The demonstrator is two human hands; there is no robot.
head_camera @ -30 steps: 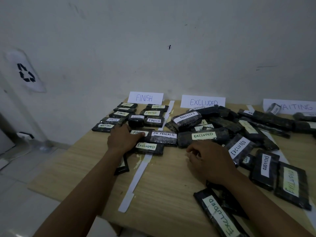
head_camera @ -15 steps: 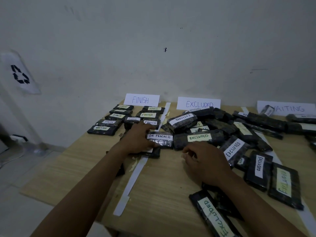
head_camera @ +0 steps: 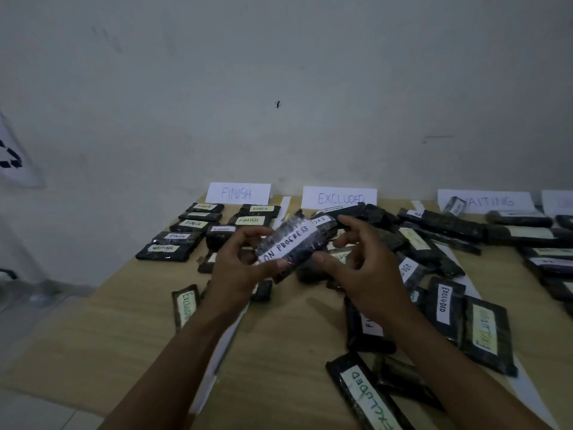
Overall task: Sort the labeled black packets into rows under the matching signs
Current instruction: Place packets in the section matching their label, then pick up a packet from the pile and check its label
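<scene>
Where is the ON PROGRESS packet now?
Head view, centre: the packet is held above the table in the left hand, the right hand close beside it, in front of the EXCLUDED sign.

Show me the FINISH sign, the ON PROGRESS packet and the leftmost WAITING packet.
FINISH sign [head_camera: 237,193]: head view, on its lettering.
ON PROGRESS packet [head_camera: 286,244]: head view, on its white label.
WAITING packet [head_camera: 163,248]: head view, on its label.

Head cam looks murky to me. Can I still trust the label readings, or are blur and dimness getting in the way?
Head view: dim, flat light with no hard shadows. The ON PROGRESS packet in the left hand reads clearly. Head view, right side: the WAITING sign is faint, and the yellow-labelled packet is smeared by motion blur, so treat readings there as doubtful.
</scene>
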